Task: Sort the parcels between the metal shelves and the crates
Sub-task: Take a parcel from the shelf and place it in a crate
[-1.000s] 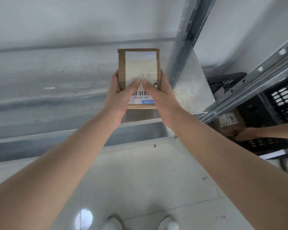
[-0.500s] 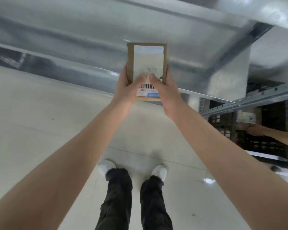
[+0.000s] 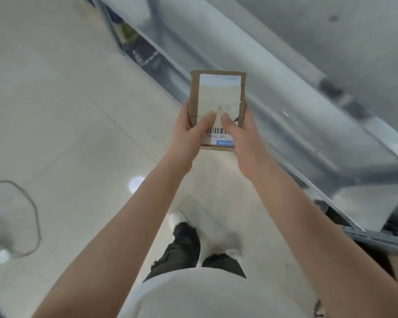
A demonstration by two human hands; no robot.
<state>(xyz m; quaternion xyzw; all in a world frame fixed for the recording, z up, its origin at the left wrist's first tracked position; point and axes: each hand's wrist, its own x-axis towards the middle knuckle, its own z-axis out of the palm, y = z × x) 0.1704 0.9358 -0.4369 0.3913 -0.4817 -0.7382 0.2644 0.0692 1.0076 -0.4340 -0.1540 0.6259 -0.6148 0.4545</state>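
parcel (image 3: 217,104) | frame centre, over floor (image 3: 55,111), beside metal shelf (image 3: 285,83) upper right | clasped by left hand (image 3: 189,136) and right hand (image 3: 241,138), thumbs pressed on label (image 3: 218,106) | label kept upward, judged for reading before sorting

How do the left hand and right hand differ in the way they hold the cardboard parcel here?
The left hand wraps the cardboard parcel at its left edge; the right hand wraps its right edge. The left thumb lies over the brown margin and label, while the right thumb lies wholly on the label above the barcode. Both thumbs press on top, nearly meeting, with fingers underneath.
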